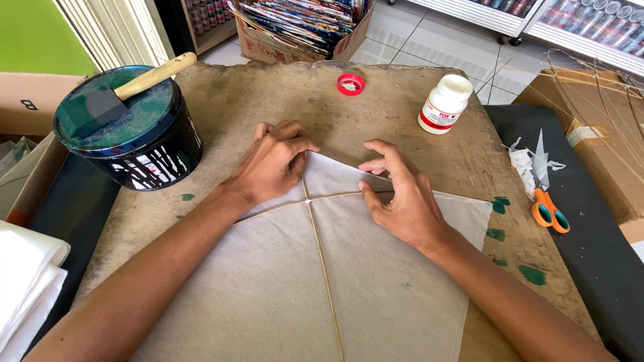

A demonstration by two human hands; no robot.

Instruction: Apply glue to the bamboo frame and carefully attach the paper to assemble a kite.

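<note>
Pale grey tissue paper forms a kite sail (268, 281) that lies flat across the lower centre of the frame on a worn, stained wooden board (402, 100). Two thin bamboo sticks (322, 261) cross on the sail, one running down the middle, the other bowed from side to side.

Left hand (272, 161): positioned at the centre of the frame, fingers curled together and pressed down on the folded top edge of the sail, just left of the crossing point.

Right hand (399, 198): positioned just right of centre, fingers spread slightly, fingertips pressing the folded paper edge flat against the board. Neither hand is closed around anything.

At upper left, a black bucket (157, 157) carries a green-stained lid, on which rests a foam brush (117, 94) with a wooden handle. A red cap (351, 84) lies at the top centre of the board. Right of it stands an uncapped white glue bottle (444, 104). Orange-handled scissors (549, 209) lie among paper scraps at the right edge, on a dark mat. Green paint smears (500, 204) mark the board near the sail's right corner.
</note>
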